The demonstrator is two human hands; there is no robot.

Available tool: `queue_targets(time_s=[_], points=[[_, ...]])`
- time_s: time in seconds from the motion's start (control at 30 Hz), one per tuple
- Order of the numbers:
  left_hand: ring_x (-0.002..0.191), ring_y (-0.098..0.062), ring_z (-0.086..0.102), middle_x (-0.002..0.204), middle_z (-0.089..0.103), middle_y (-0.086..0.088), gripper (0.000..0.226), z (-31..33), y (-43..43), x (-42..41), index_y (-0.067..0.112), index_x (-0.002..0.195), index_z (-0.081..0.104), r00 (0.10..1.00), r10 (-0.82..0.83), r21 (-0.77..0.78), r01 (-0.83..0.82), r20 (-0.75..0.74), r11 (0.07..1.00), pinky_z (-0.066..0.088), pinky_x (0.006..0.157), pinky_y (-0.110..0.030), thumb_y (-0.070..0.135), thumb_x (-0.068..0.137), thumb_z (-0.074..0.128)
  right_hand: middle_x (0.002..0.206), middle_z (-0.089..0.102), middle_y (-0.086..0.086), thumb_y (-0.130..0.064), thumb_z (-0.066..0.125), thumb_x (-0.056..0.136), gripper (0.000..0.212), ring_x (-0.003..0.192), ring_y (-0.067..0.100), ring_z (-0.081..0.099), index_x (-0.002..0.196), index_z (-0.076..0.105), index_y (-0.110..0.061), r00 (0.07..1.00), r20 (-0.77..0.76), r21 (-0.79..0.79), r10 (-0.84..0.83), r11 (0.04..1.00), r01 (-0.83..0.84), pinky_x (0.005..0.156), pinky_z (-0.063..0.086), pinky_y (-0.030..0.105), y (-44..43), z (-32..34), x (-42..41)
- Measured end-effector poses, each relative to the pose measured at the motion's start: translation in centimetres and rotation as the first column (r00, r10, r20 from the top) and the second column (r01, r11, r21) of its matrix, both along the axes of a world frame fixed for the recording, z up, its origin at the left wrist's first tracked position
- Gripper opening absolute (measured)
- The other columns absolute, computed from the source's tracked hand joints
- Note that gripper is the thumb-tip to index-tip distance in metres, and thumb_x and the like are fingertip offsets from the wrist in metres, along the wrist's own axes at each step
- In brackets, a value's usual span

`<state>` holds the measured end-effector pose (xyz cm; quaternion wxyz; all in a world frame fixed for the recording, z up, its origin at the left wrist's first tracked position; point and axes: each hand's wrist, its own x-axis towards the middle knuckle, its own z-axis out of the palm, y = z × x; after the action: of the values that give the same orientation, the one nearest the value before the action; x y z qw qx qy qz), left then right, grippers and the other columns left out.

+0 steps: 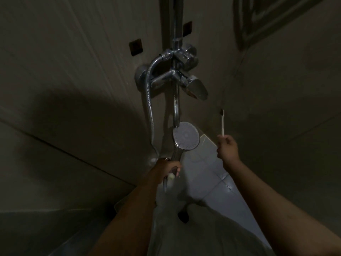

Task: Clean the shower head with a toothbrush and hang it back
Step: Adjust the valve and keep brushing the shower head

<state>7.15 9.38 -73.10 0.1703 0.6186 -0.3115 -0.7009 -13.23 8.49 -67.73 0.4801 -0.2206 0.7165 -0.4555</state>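
The round chrome shower head faces me with its nozzle plate up, just under the tap spout. My left hand grips its handle from below. Its metal hose loops up the wall to the mixer. My right hand is off to the right of the shower head, closed around the bottom of a white toothbrush that stands upright, bristles at the top. The brush is apart from the shower head.
A chrome mixer valve with a lever handle is fixed to the dim tiled wall, with a vertical riser pipe above it. Pale floor tiles lie below. Two dark square wall pieces sit near the pipe.
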Motion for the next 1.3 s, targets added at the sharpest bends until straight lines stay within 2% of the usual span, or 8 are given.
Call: queue_targets(time_s=[0.17, 0.27, 0.5, 0.57, 0.8, 1.0, 1.1, 1.3], points=[[0.041, -0.011, 0.054, 0.047, 0.059, 0.0, 0.018, -0.7, 1.0, 0.8, 0.005, 0.064, 0.061, 0.999, 0.034, 0.003, -0.034, 0.026, 0.999, 0.045, 0.048, -0.021, 0.004, 0.082, 0.062, 0.068, 0.049, 0.004, -0.014, 0.036, 0.101, 0.016, 0.054, 0.014, 0.043, 0.092, 0.049, -0.01, 0.998, 0.067, -0.144, -0.001, 0.99, 0.01, 0.049, 0.037, 0.021, -1.4, 3.3, 1.0], [0.048, -0.01, 0.055, 0.053, 0.06, 0.001, 0.02, -0.8, 1.9, 1.8, 0.009, 0.065, 0.062, 0.998, 0.06, 0.019, -0.061, 0.027, 0.998, 0.045, 0.055, -0.023, 0.011, 0.085, 0.061, 0.074, 0.056, 0.007, -0.013, 0.033, 0.102, 0.021, 0.062, 0.015, 0.056, 0.088, 0.049, -0.013, 0.981, 0.193, -0.229, -0.019, 0.971, 0.064, 0.059, 0.048, 0.022, -2.3, 5.0, 1.8], [0.04, -0.01, 0.052, 0.047, 0.058, -0.002, 0.009, -0.2, 1.0, 3.5, 0.003, 0.069, 0.063, 0.99, 0.14, -0.048, -0.141, -0.013, 0.989, 0.043, 0.044, -0.02, 0.009, 0.071, 0.069, 0.086, 0.059, 0.017, -0.003, 0.029, 0.1, 0.021, 0.078, 0.024, 0.064, 0.087, 0.046, -0.006, 0.847, 0.525, -0.332, -0.081, 0.897, 0.292, 0.076, 0.055, 0.027, -4.4, 8.7, 2.7], [0.039, -0.01, 0.053, 0.047, 0.059, -0.002, 0.009, -0.2, 0.3, 3.2, 0.002, 0.07, 0.063, 0.987, 0.158, -0.041, -0.159, -0.031, 0.986, 0.044, 0.042, -0.019, 0.002, 0.079, 0.064, 0.09, 0.061, 0.019, -0.003, 0.029, 0.101, 0.021, 0.084, 0.026, 0.065, 0.089, 0.046, -0.005, 0.829, 0.557, -0.345, -0.048, 0.895, 0.283, 0.084, 0.054, 0.031, -4.8, 10.0, 2.9], [0.04, -0.009, 0.053, 0.049, 0.058, -0.001, 0.012, -0.1, -0.5, 1.6, 0.005, 0.068, 0.06, 0.993, 0.076, -0.028, -0.079, -0.09, 0.997, 0.044, 0.041, -0.019, 0.007, 0.076, 0.068, 0.096, 0.064, 0.018, -0.006, 0.029, 0.101, 0.024, 0.09, 0.023, 0.065, 0.087, 0.047, -0.007, 0.834, 0.552, -0.36, 0.007, 0.904, 0.231, 0.09, 0.051, 0.031, -5.1, 11.1, 3.5], [0.036, -0.006, 0.054, 0.047, 0.058, -0.001, 0.025, -0.5, -0.7, 1.0, 0.008, 0.065, 0.056, 0.997, 0.074, 0.006, -0.074, 0.032, 0.997, 0.044, 0.039, -0.017, 0.009, 0.09, 0.057, 0.097, 0.064, 0.018, -0.006, 0.028, 0.101, 0.025, 0.089, 0.02, 0.066, 0.085, 0.047, -0.007, 0.842, 0.54, -0.348, -0.014, 0.907, 0.238, 0.088, 0.052, 0.029, -5.4, 10.9, 3.7], [0.041, -0.008, 0.056, 0.048, 0.059, 0.001, 0.019, -0.7, -0.9, 1.2, 0.01, 0.064, 0.06, 0.996, 0.089, 0.007, -0.089, -0.012, 0.996, 0.047, 0.044, -0.02, 0.013, 0.08, 0.067, 0.095, 0.063, 0.019, -0.005, 0.028, 0.101, 0.026, 0.087, 0.02, 0.066, 0.083, 0.047, -0.007, 0.84, 0.543, -0.357, -0.017, 0.901, 0.249, 0.088, 0.051, 0.03, -5.6, 10.7, 3.7], [0.045, -0.008, 0.057, 0.057, 0.061, -0.002, 0.019, -0.8, -0.9, 1.3, 0.009, 0.069, 0.062, 0.992, 0.123, -0.023, -0.123, -0.019, 0.992, 0.049, 0.046, -0.019, 0.005, 0.087, 0.06, 0.113, 0.06, 0.027, -0.005, 0.029, 0.101, 0.025, 0.089, 0.021, 0.065, 0.086, 0.048, -0.006, 0.849, 0.528, -0.351, -0.024, 0.904, 0.243, 0.089, 0.051, 0.03, -6.1, 10.5, 4.1]])
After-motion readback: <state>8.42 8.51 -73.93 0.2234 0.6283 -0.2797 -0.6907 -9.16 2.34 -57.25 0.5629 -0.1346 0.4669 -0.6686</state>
